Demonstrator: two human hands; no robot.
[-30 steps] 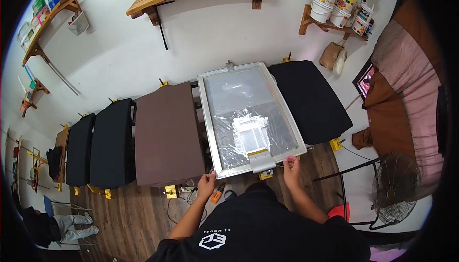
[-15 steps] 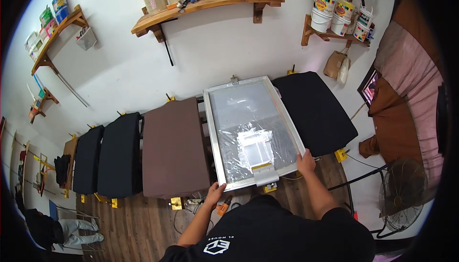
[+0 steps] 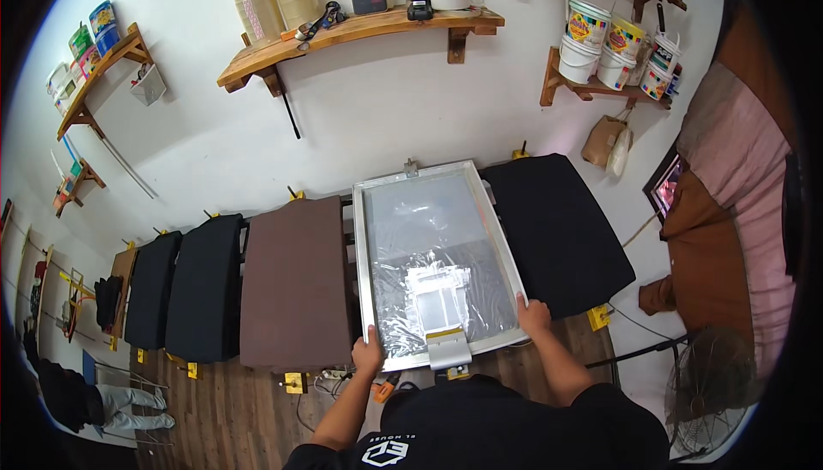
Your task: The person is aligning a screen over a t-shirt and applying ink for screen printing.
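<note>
My left hand [image 3: 369, 350] is closed on the lower left side of a silver screen frame [image 3: 362, 251], thumb along the rail. Around the lower right side of the same frame curls my right hand [image 3: 533, 316]. The frame holds a greyish mesh [image 3: 429, 221] covered in wrinkled clear film, with a bright glare patch low on it. A silver clamp [image 3: 447, 352] joins its near edge at the middle. To the frame's left lies a brown fabric-covered board [image 3: 293, 281], and to its right a black one [image 3: 557, 230].
More black boards [image 3: 202, 290] continue leftward. A person [image 3: 73, 397] in dark top and grey trousers is at the far left. A fan [image 3: 711, 384] stands at lower right beside hanging brown and pink cloth [image 3: 716, 256]. Shelves [image 3: 360, 29] with rolls, tubs and tools line the wall.
My hands have moved from the frame's near corners to grip its two sides, the right one a little higher. The whole scene sits lower in the picture as the view shifted.
</note>
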